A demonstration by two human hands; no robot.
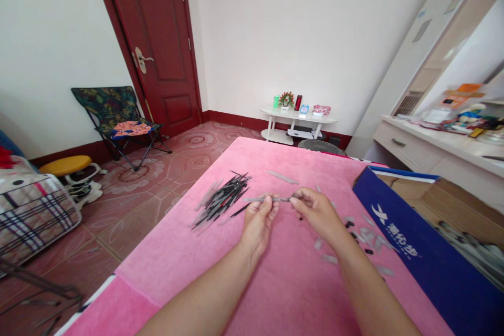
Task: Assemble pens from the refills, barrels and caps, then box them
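Observation:
Over the middle of the pink cloth, my left hand is closed around a slim grey, partly see-through pen. Its thin pale end sticks out to the left past my thumb. My right hand pinches the dark right end of the same pen, fingertips close together. Left of my hands lies a heap of black and grey pen-like sticks. Two clear thin tubes rest beyond my hands. Small clear pieces and small black pieces are scattered right of my right forearm.
A blue cardboard box stands on the table's right side, with pale and dark items inside. The pink-covered table ends at the left above a tiled floor. A folding chair, yellow stool and white side table stand around.

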